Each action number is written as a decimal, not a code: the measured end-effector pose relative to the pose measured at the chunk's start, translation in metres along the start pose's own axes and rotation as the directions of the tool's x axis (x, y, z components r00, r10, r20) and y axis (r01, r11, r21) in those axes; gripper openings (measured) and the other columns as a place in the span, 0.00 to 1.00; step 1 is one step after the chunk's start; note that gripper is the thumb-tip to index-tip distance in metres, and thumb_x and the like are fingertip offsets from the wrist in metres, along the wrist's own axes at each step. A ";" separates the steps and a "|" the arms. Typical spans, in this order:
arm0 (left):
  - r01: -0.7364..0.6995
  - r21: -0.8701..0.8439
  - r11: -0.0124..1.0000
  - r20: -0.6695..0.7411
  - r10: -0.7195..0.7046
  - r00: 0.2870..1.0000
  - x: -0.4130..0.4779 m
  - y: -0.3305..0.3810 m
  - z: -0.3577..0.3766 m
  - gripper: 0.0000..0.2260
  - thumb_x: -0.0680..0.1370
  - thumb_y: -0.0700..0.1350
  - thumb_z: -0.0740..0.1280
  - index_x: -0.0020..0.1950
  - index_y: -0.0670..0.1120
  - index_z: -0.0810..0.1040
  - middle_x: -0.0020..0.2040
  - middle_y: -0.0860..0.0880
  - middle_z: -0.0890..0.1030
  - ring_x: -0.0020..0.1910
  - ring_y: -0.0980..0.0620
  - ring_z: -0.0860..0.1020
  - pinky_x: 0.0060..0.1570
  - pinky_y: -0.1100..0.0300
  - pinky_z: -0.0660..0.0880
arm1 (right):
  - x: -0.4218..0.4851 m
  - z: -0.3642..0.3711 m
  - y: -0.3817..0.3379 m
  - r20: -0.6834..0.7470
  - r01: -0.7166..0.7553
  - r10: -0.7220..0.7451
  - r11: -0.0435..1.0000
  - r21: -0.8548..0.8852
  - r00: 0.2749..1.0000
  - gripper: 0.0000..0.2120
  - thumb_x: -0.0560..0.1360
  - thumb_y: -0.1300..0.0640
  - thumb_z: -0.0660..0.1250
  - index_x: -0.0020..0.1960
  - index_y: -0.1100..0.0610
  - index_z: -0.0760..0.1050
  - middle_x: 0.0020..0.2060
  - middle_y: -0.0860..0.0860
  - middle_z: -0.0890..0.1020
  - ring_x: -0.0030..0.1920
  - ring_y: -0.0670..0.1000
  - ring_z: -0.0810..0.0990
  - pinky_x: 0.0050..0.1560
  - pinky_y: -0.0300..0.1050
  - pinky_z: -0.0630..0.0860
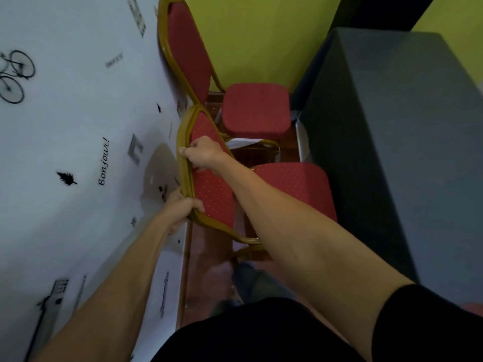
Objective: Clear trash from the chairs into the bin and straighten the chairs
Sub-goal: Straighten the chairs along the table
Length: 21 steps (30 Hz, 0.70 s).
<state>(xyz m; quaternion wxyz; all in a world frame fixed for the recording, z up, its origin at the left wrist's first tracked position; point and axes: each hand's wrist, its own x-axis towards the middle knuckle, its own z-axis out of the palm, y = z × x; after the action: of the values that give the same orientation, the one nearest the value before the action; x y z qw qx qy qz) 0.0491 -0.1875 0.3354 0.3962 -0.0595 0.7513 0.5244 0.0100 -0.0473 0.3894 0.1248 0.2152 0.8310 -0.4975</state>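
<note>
Two red padded chairs with gold frames stand along the white wall. The near chair [292, 184] has its backrest close to the wall. My left hand [183, 205] grips the lower side of that backrest's gold frame. My right hand [203, 155] grips the frame's upper edge, fingers wrapped over the red padding. The far chair [256, 108] stands beyond it with a bare seat. Something white, perhaps paper [240, 142], lies low between the two chairs, partly hidden by the frame. No bin is in view.
A white wall [78, 126] printed with bicycles and words runs along the left. A large grey-covered table [405, 139] borders the chairs on the right, leaving a narrow reddish floor strip [209, 270]. A green wall [261, 35] closes the far end. My foot [251, 280] is below.
</note>
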 end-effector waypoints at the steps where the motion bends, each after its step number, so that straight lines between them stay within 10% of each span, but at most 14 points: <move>1: -0.004 0.002 1.000 0.018 0.004 1.000 -0.002 -0.001 0.005 0.13 0.67 0.26 0.67 0.41 0.43 0.74 0.37 0.43 0.77 0.39 0.44 0.78 0.39 0.50 0.79 | -0.004 -0.004 0.005 -0.004 -0.009 0.009 1.000 0.016 1.000 0.16 0.79 0.48 0.67 0.47 0.62 0.81 0.46 0.58 0.86 0.46 0.57 0.86 0.47 0.54 0.86; 21: -0.006 -0.027 1.000 0.178 0.011 0.984 -0.054 -0.036 0.091 0.18 0.68 0.25 0.69 0.49 0.46 0.75 0.42 0.41 0.77 0.43 0.43 0.78 0.50 0.41 0.80 | -0.082 -0.042 0.097 -0.019 -0.031 0.035 0.982 0.188 0.999 0.14 0.80 0.46 0.68 0.44 0.55 0.74 0.39 0.52 0.82 0.41 0.50 0.83 0.36 0.43 0.78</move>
<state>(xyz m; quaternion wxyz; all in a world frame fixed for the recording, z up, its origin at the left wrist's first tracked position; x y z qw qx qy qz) 0.1527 -0.1452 0.3319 0.4590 -0.0143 0.7060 0.5391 0.1288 0.0107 0.3691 0.1030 0.2455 0.7782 -0.5689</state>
